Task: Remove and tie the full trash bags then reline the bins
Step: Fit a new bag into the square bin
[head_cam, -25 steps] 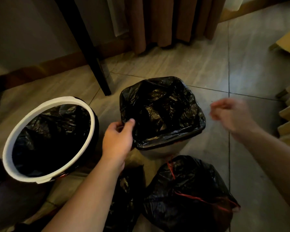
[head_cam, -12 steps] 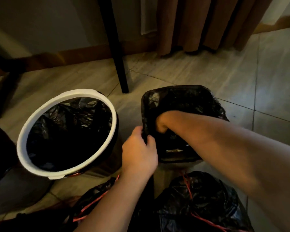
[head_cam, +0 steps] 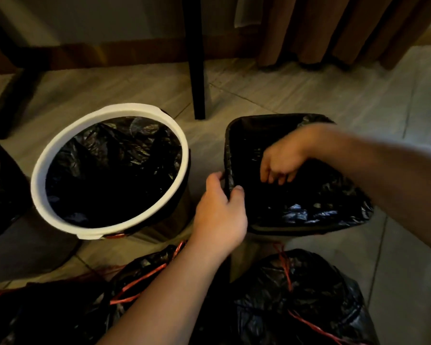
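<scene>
Up out of the liner (head_cam: 314, 205) comes the right hand (head_cam: 283, 160), fingers curled over its folds; whether they hold it I cannot tell. The left hand (head_cam: 219, 210) pinches the liner's edge at the square bin (head_cam: 261, 238), on its near-left rim.

Large grey tiles with faint streaks cover the floor (head_cam: 309, 95), their thin joints running slantwise across the view. At the far middle a straight black furniture leg (head_cam: 197, 70) stands upright on the tiles. At the far left a second dark frame (head_cam: 8, 78) slants down to the floor, too dim to make out further. Behind both, a pale wall (head_cam: 110, 16) meets the floor along a brown wooden skirting board (head_cam: 135, 52). At the far right a brown curtain (head_cam: 321, 28) hangs in deep folds, its hem reaching the tiles, with a narrow strip of paler cloth (head_cam: 237, 11) at its left edge.
</scene>
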Demonstrator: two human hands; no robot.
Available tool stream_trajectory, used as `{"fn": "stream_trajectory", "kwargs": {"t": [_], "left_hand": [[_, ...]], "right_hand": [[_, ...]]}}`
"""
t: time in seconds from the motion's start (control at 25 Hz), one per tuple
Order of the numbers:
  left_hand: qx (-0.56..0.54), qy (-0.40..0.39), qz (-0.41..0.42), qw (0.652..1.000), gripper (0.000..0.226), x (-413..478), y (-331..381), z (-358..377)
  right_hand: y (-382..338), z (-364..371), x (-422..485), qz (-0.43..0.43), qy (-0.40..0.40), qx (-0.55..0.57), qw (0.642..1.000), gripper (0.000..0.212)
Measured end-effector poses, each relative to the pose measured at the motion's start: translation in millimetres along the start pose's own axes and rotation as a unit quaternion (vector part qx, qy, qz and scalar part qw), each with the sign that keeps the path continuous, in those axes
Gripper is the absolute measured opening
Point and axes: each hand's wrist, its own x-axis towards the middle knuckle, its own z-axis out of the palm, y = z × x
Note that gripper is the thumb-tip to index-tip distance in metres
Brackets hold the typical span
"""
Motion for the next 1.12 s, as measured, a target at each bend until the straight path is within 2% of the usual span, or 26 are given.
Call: {"fn": "stream_trajectory", "kwargs": {"t": [0.12, 0.32, 0.44, 0.48, 0.6, 0.68, 0.8, 0.96, 1.04, 1.12], "left_hand": [[0.015, 0.012, 0.018, 1.000, 0.028, 0.7, -1.6, 6.5], [0.018, 0.022, 0.044, 0.999, 0.038, -1.4, -5.9, 15.5], [0.011, 0.046, 0.051, 0.998, 0.039, -0.2, -7.7, 19.2], [0.013, 0.051, 0.051, 0.997, 0.040, 1.7, -8.1, 20.1], [0.014, 0.064, 0.061, 0.996, 0.036, 3.4, -11.5, 18.3], [0.011, 0.069, 0.059, 0.996, 0.032, 7.5, -6.9, 16.3], [0.000, 0.081, 0.047, 0.996, 0.030, 14.8, 3.3, 12.5], [-0.005, 0.076, 0.018, 0.997, 0.032, 14.0, 10.6, 10.3], [-0.037, 0.064, -0.017, 0.997, 0.047, 11.3, 14.6, 4.9], [-0.067, 0.055, -0.044, 0.995, 0.063, 12.8, 15.4, -4.9]], "right_hand": [[12.9, -1.0, -15.3, 0.018, 0.085, -0.007, 0.996, 0.010], [6.9, 52.9, -20.1, 0.032, 0.057, -0.044, 0.997, 0.007], [-7.5, 43.9, -29.7, 0.001, -0.008, -0.062, 0.998, 0.025], [-9.2, 36.4, -36.8, -0.011, -0.002, -0.038, 0.999, 0.028], [7.9, 20.5, -63.9, -0.079, 0.085, 0.042, 0.992, 0.022], [10.8, 34.8, -77.3, -0.116, 0.098, 0.046, 0.987, 0.021], [-10.3, 69.9, -61.7, -0.119, 0.059, -0.095, 0.986, 0.023], [-21.5, 71.5, -46.1, -0.062, -0.013, -0.130, 0.990, 0.015], [-23.4, 69.4, -48.5, -0.066, 0.043, -0.132, 0.988, 0.022], [-20.8, 64.0, -58.5, -0.097, 0.174, -0.092, 0.976, 0.026]]}}
